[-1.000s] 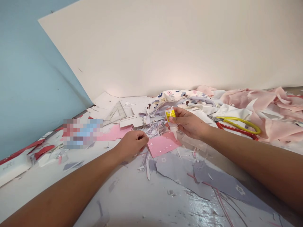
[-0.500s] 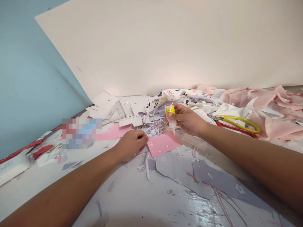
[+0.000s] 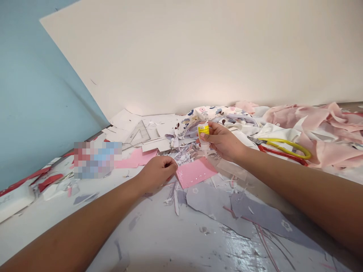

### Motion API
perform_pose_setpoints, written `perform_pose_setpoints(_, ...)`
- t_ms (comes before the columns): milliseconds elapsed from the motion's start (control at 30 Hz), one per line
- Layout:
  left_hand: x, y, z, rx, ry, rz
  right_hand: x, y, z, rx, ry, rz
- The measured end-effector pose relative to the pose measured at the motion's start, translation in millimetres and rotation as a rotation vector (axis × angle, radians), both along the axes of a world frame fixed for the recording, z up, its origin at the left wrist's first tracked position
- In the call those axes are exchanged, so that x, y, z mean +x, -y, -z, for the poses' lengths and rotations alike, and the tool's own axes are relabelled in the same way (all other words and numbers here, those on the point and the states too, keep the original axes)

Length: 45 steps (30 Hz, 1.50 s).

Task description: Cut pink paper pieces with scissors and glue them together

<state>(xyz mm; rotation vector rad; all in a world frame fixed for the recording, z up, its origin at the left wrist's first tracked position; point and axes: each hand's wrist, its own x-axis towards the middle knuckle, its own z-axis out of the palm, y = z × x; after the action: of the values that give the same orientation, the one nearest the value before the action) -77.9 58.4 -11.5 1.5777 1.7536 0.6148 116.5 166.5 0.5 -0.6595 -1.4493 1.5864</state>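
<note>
My right hand (image 3: 224, 142) is closed round a small clear glue bottle (image 3: 203, 136) with a yellow label. The bottle is upside down, its nozzle pointing at the far edge of a pink card (image 3: 195, 173). Shiny wet drops and streaks lie across that card. At the card's left corner, my left hand (image 3: 159, 172) pinches it between thumb and curled fingers. Paper shreds (image 3: 184, 153) are heaped just behind the card.
Scissors (image 3: 279, 148) with yellow and red handles lie at right beside pink and white cloth (image 3: 306, 121). A set square (image 3: 139, 133) and more pink card (image 3: 136, 158) lie behind my left hand. A large white board (image 3: 198, 53) stands at the back.
The nozzle has shifted slightly left along the card's far edge. My left hand and the card stay in place.
</note>
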Motion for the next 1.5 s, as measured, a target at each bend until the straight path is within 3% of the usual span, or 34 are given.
perform_pose_setpoints(800,-6,-1,7.8,0.054,0.023,0.089,-29,20,-4.9,0.042,-0.069,-0.049)
perform_pose_setpoints(1500,-4,1,6.2,0.073,0.051,0.073,-46,44,-4.9,0.064,-0.113,-0.114)
